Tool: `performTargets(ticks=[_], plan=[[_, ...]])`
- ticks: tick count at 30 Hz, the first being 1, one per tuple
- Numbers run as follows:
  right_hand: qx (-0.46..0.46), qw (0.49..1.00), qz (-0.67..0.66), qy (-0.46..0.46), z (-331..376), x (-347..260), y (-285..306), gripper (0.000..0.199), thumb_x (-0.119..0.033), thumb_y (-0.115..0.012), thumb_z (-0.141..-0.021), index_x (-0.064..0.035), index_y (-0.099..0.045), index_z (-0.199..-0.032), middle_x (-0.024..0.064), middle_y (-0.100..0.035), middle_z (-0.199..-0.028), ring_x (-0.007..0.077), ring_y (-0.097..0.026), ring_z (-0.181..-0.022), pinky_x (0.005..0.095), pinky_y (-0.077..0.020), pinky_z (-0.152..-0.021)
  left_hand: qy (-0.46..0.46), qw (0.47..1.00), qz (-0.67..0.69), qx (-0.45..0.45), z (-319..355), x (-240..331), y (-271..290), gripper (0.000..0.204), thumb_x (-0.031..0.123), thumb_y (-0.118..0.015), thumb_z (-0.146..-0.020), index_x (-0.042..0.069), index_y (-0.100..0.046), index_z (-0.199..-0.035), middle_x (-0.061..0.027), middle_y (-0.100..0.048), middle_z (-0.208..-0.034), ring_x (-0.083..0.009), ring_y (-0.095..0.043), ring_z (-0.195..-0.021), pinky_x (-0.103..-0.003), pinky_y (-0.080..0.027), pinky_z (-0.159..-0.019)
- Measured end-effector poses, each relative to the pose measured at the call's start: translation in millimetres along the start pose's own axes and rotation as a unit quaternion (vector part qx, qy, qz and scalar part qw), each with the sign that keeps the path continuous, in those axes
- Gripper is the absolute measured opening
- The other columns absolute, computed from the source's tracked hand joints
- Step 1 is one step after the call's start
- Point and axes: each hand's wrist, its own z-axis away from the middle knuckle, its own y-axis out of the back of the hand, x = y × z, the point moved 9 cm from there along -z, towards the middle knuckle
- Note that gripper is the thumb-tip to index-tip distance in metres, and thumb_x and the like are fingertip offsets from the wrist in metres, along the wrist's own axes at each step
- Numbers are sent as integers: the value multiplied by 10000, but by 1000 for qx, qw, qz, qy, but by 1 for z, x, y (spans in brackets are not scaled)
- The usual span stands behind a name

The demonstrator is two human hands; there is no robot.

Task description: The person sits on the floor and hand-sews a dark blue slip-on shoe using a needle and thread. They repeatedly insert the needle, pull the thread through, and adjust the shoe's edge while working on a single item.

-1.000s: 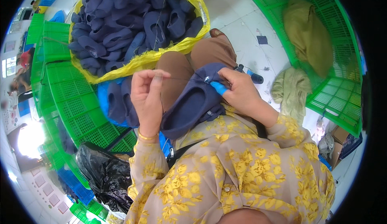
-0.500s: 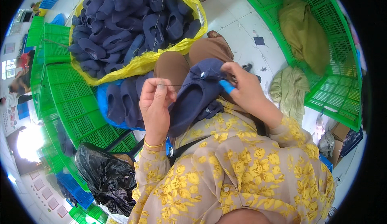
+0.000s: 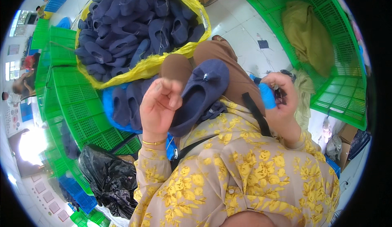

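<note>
A navy blue slipper with a small bow lies across my lap, its sole side leaning against my left palm. My left hand is raised beside it with the fingertips pinched together; what is between them is too small to tell. My right hand is off to the right, apart from the slipper, closed around a small blue-handled cutter. My brown-trousered knees show behind the slipper.
A yellow sack full of navy slippers stands ahead. A blue bag with more slippers sits at my left knee. Green crates are stacked left; another green crate holds olive cloth. A black plastic bag lies lower left.
My right hand has drawn away from the slipper to the right with the cutter. My left hand has let go of the slipper's edge and pinched its fingertips.
</note>
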Motion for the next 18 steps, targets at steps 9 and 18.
performTargets(ticks=[9,18], plan=[[-14,1000,15,-18,9,6,-7,148,24,-631,-866,-53,-590,-986,2,-604,-838,18,-431,-603,183,-325,-501,-88,983,-160,8,3,2,-38,751,188,-491,-929,126,-68,-1547,-226,-390,-1444,-163,-536,-733,-264,-438,-617],[-86,991,-26,-102,-12,48,-58,198,-37,-627,-870,-64,-593,-1064,60,-644,-933,147,-570,-662,268,-453,-580,-43,943,-322,70,10,14,-6,121,116,-568,-945,20,-565,-871,4,-535,-743,-73,-437,-652,-241,-373,-623]])
